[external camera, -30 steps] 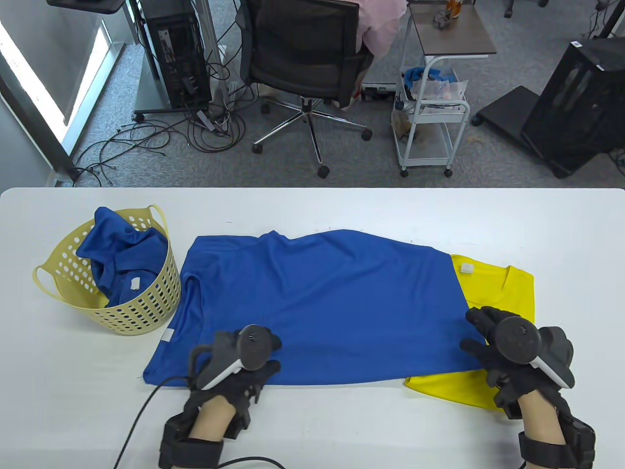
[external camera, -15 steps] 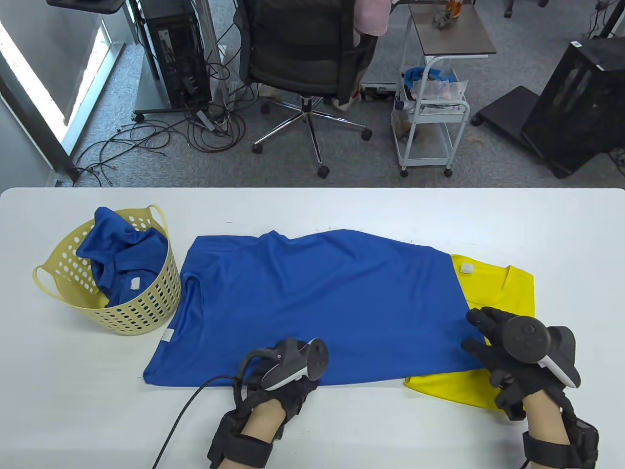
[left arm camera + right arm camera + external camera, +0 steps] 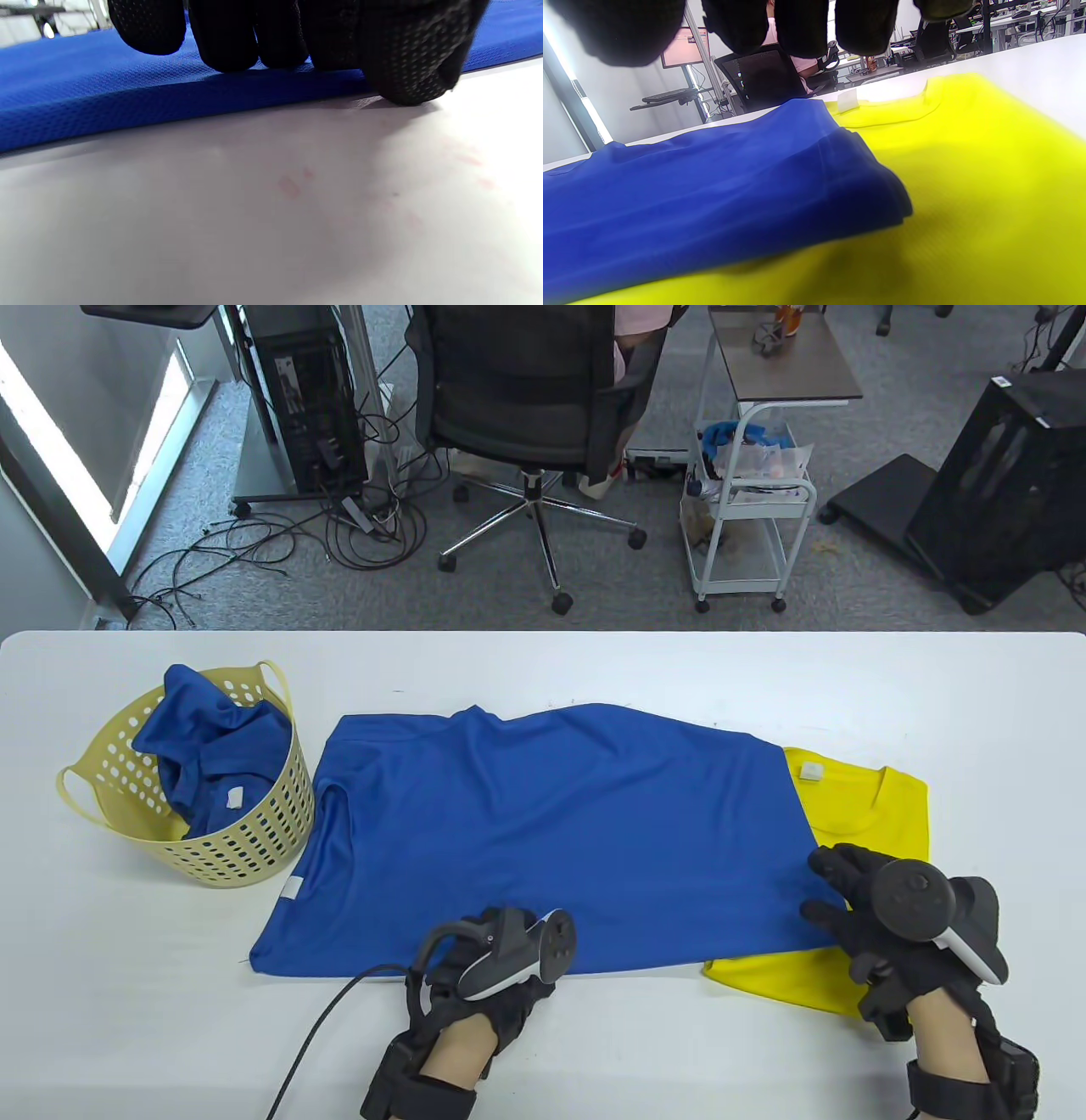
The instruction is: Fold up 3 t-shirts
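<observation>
- Blue t-shirt (image 3: pixel 543 831): spread flat along the counter's (image 3: pixel 594 661) near-middle, lengthwise left to right, apparently folded once along its length; its right end overlaps the yellow shirt. Fold in progress.
- Yellow t-shirt (image 3: pixel 882 814): lies flat toward the counter's right side, collar and tag to the far side, partly under the blue one. Looks already folded, though I cannot tell how fully.
- Second blue garment (image 3: pixel 212 738): crumpled in the yellow perforated basket (image 3: pixel 246 848) near the counter's left edge. Untouched, still to be folded.
- Left hand (image 3: pixel 488 976): at the blue shirt's near edge, about mid-length. The wrist view shows the fingertips (image 3: pixel 229 46) resting on the hem with the thumb down at the counter beside it; whether the grip has actually pinched the cloth, I cannot tell.
- Right hand (image 3: pixel 882 916): at the blue shirt's near right corner, fingers extended and spread, grip released, nothing held.
- Progress, as judged: perhaps one shirt done, one midway, one waiting.
</observation>
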